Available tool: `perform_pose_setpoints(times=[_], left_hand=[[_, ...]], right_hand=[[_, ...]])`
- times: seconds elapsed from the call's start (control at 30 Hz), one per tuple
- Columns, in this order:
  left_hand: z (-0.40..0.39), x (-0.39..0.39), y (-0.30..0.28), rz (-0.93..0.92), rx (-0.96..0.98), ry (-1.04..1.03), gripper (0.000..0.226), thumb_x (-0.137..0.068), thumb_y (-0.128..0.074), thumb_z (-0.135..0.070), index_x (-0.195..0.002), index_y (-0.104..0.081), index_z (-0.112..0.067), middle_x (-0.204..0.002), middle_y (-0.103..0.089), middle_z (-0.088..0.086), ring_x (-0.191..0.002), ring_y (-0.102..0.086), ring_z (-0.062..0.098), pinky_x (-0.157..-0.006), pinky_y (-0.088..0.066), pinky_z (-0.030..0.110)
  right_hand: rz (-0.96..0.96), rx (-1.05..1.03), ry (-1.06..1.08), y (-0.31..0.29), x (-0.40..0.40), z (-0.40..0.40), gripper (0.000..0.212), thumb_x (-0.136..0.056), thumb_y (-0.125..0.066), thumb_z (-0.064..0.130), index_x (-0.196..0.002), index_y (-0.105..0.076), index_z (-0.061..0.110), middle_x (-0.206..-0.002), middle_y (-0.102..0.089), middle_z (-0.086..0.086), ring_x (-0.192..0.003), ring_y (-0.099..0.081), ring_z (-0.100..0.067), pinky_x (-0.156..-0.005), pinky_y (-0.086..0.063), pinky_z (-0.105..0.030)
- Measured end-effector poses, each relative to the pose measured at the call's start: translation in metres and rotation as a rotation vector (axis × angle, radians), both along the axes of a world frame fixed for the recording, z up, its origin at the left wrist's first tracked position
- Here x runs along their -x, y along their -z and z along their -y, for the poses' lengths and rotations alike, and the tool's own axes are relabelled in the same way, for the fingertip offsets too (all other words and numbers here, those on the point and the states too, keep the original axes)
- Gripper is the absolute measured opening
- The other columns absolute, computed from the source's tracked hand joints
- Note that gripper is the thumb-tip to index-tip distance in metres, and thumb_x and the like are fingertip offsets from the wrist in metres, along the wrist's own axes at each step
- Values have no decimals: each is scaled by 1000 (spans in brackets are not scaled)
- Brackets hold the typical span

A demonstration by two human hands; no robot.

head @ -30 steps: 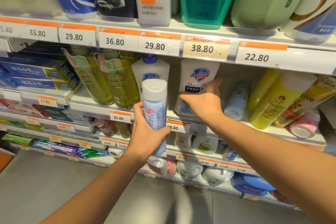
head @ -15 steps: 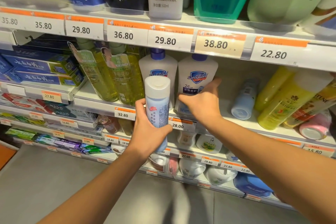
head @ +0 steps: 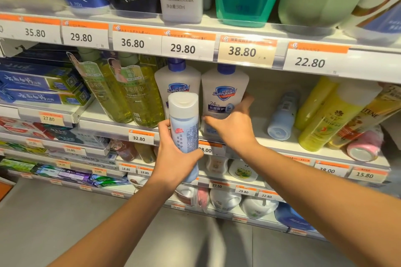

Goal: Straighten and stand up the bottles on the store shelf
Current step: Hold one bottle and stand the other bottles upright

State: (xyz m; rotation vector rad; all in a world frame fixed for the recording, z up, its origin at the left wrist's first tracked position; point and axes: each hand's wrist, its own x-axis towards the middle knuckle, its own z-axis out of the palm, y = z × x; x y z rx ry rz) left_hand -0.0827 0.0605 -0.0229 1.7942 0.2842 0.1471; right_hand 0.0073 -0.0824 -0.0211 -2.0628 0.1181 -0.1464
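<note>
My left hand [head: 173, 156] is shut around a light blue bottle [head: 184, 123] with a white cap, held upright in front of the middle shelf [head: 271, 143]. My right hand [head: 233, 125] grips the lower part of the right white Safeguard bottle [head: 224, 91], which stands upright beside a second Safeguard bottle [head: 175, 80]. Further right on the same shelf a small light blue bottle [head: 282, 117] lies tipped over, its base facing me. Yellow bottles [head: 329, 119] lean to the right, and a pink bottle [head: 364, 145] lies on its side.
Green bottles [head: 130, 95] stand left of the Safeguard pair, toothpaste boxes [head: 43, 86] further left. Large bottles fill the top shelf [head: 195, 26] above the price tags. Lower shelves hold white pouches [head: 225, 199] and more boxes. Grey floor lies below.
The Safeguard bottle under my right hand has gone from leaning to upright, and my fingers now wrap its right side. My left hand stays in place with the blue bottle.
</note>
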Motion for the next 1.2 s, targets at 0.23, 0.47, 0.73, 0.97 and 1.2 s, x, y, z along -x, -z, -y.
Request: perform_pose_setpoints(times=[0.23, 0.47, 0.73, 0.97, 1.2], left_hand=[[20, -1, -4, 28, 9, 17, 75, -71, -79, 9, -125, -37, -21, -103, -59, -5, -80, -65, -4, -64, -55, 14], [44, -8, 0, 26, 2, 81, 77, -72, -81, 4, -126, -35, -24, -105, -60, -4, -91, -66, 7, -71, -57, 19], [63, -14, 13, 7, 3, 111, 75, -73, -78, 10, -127, -35, -22, -102, -62, 2, -79, -67, -1, -61, -54, 10], [66, -18, 28, -37, 28, 104, 77, -74, -77, 12, -129, -35, -23, -103, -62, 2, -76, -66, -8, -58, -54, 8], [67, -19, 34, -49, 30, 127, 77, -74, -76, 15, -129, -36, -21, -102, -61, 6, -74, -65, -7, -59, -53, 8]], right_hand=[[-17, 75, -86, 5, 10, 24, 99, -65, -96, 33, -140, -35, 14, -132, -58, -6, -115, -66, -20, -96, -57, -34], [-8, 311, -91, -9, 14, 74, 81, -85, -70, 11, -157, -31, 13, -152, -34, -11, -130, -47, -24, -89, -35, -4], [-113, 518, 63, -13, -29, 121, 68, -93, -70, 36, -146, -48, 1, -156, -38, -25, -143, -42, -40, -117, -37, -38], [-290, 777, -45, -24, -61, 121, 61, -89, -59, 45, -136, -60, 4, -136, -64, -18, -124, -62, -38, -102, -55, -40], [-323, 1116, -95, -23, -73, 116, 51, -90, -66, 31, -134, -58, 7, -133, -63, -14, -130, -58, -42, -103, -53, -45]])
